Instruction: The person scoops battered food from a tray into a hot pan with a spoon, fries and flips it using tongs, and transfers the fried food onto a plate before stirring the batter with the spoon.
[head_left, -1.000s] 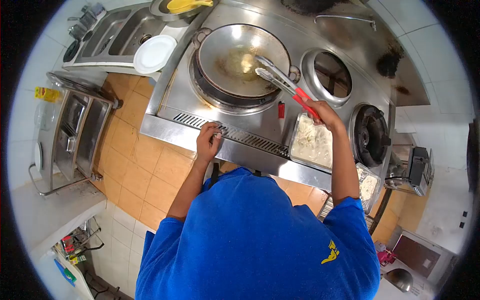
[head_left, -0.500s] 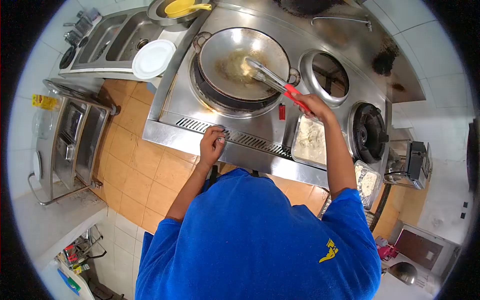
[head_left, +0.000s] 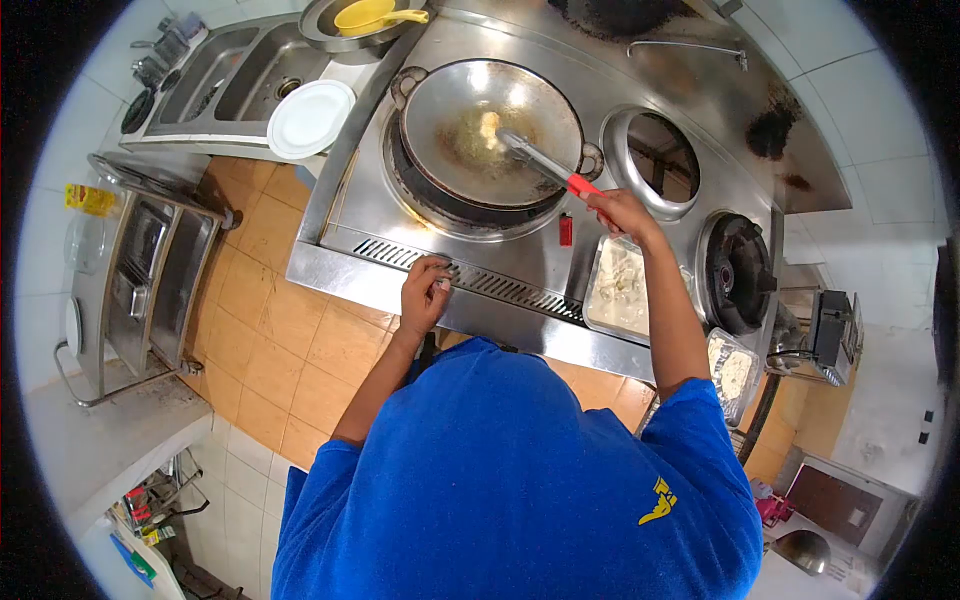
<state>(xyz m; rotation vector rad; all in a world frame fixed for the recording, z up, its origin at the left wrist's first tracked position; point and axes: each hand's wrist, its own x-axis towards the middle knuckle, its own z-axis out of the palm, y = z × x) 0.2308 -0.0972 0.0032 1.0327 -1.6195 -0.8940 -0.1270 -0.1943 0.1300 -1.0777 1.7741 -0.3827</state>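
While the right hand [head_left: 624, 212] grips the tongs [head_left: 548, 164]: the long axis runs diagonally, from the red handle [head_left: 582, 187] at lower right to the metal tips at upper left; the tips point forward and to the person's left.
Tongs position: tip end inside the wok [head_left: 440, 100], shaft crossing above the lower-right rim; tips just beside a pale food piece [head_left: 489, 125]; contact between them cannot be told.
Right hand: fingers closed around the red handle, to the right of the wok.
Left hand [head_left: 425, 293]: fingers bent, at the front edge of the desk [head_left: 348, 218], near the slotted grille [head_left: 500, 284]; whether it encloses anything cannot be told.
Wok: upright, loop handles at upper left and right; liquid [head_left: 462, 150] pooled at the bottom.
Desk surface: stainless steel, reflective; red lighter [head_left: 566, 230] between wok and tray [head_left: 589, 300]; pale, wet-looking contents in the tray.
Right end: metal ring [head_left: 655, 207] around an opening, then a dark burner [head_left: 738, 270]; container [head_left: 743, 340] with pale contents near the front corner.
Sink side: double sink [head_left: 240, 105] at upper left; white plates [head_left: 311, 118] beside it; yellow strainer [head_left: 362, 15] in a metal bowl [head_left: 320, 32].
Room: orange-tiled floor [head_left: 270, 320]; steel cart [head_left: 195, 300] at left; pale tiled wall [head_left: 890, 150] at right; dark stain [head_left: 772, 132] on the steel panel.
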